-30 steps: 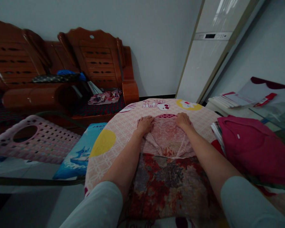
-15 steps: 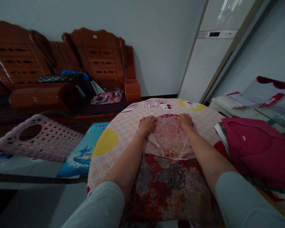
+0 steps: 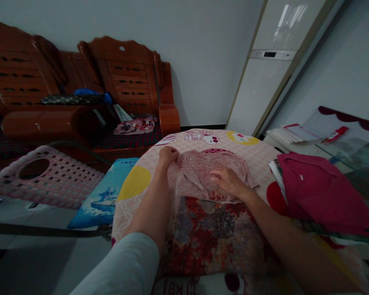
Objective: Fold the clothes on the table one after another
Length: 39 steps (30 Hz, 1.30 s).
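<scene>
Printed garment [image 3: 210, 221], with a pale pink part [image 3: 193, 172] at its far end and a mottled red-and-grey part [image 3: 207, 241] nearer the wearer, is lying across the middle of the cloth-covered worktop [image 3: 126, 211]. From where I'm standing, the grip is changing: a moment ago 2 hands were bearing on the far edge, 1 at each side. Now the left hand [image 3: 169, 155] is sitting farther out, at the far-left corner, its fingers drawing close together; whether they are pinching cloth, I cannot tell. The right hand [image 3: 229, 181] is reaching over the pale part, fingers loosely bent; blur is hiding whether it is touching or holding anything. With that shift, the pale part is spreading wider, and a loose flap [image 3: 245, 170] is showing at its right. To my mind, that side is now going unheld, so its creases are probably shifting freely. Off to the right, a magenta garment [image 3: 322, 192] is lying folded. To the left, a blue printed item [image 3: 106, 194] is resting near a pink woven panel [image 3: 64, 176]. Farther back, wooden chairs [image 3: 132, 76] are standing near a tall white appliance [image 3: 258, 90].
</scene>
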Motion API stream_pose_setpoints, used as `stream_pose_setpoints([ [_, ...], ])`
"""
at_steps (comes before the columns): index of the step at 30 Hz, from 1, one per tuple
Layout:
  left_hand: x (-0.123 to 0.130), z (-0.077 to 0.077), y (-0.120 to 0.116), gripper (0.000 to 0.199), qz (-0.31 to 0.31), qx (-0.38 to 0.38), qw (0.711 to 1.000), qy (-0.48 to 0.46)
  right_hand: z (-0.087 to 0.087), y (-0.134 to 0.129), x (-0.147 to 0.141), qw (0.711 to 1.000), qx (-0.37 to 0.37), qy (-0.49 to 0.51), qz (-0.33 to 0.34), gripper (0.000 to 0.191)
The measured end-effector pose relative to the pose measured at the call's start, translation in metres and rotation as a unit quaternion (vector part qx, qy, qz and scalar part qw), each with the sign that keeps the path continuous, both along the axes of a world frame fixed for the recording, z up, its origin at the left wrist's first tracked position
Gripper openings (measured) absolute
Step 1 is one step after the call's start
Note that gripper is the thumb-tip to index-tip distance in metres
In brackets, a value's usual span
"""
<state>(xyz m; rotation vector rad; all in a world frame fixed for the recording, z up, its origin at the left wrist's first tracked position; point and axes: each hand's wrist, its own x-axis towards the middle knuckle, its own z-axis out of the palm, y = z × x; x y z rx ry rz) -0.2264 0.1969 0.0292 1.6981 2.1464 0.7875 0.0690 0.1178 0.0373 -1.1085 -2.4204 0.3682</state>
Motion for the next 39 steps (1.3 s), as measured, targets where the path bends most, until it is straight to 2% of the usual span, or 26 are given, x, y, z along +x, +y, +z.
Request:
stream_pose_setpoints([
  [3,-0.008,-0.002,-0.002,0.019,-0.021,-0.053,0.995,-0.077,-0.022,-0.009,-0.006,0.999,0.014,0.031,0.001,0.026],
  [6,-0.012,-0.005,-0.004,0.015,-0.062,-0.105,0.976,-0.18,-0.043,-0.004,-0.005,0.998,0.044,0.048,-0.01,0.022],
  [10,-0.007,0.0,-0.009,0.021,-0.084,-0.113,0.956,-0.256,-0.055,0.002,-0.002,0.996,0.067,0.064,-0.01,0.02],
  [16,0.028,0.015,-0.008,0.021,-0.096,-0.089,0.937,-0.324,-0.052,0.0,-0.001,0.995,0.073,0.073,0.0,0.021],
  [20,0.05,0.008,0.0,0.031,-0.07,-0.045,0.95,-0.301,-0.05,-0.002,-0.001,0.993,0.081,0.08,0.006,0.021],
  [24,0.055,0.002,0.003,0.034,-0.03,-0.033,0.957,-0.288,-0.049,-0.004,-0.001,0.994,0.076,0.072,0.01,0.022],
  [27,0.056,0.006,0.001,0.03,-0.031,-0.033,0.939,-0.34,-0.046,-0.005,-0.002,0.995,0.067,0.068,0.002,0.022],
  [32,0.074,0.015,-0.004,0.015,-0.033,-0.045,0.889,-0.455,-0.043,-0.008,-0.002,0.996,0.041,0.078,-0.015,0.026],
  [36,0.084,0.014,-0.007,0.004,-0.082,-0.072,0.842,-0.528,-0.041,-0.01,-0.001,0.992,0.034,0.122,-0.026,0.034],
  [37,0.083,0.013,-0.006,0.011,-0.092,-0.068,0.842,-0.528,-0.041,-0.01,0.0,0.991,0.034,0.124,-0.024,0.035],
  [39,0.075,0.01,-0.003,0.026,-0.074,-0.028,0.869,-0.489,-0.041,-0.011,0.0,0.993,0.042,0.112,-0.012,0.036],
])
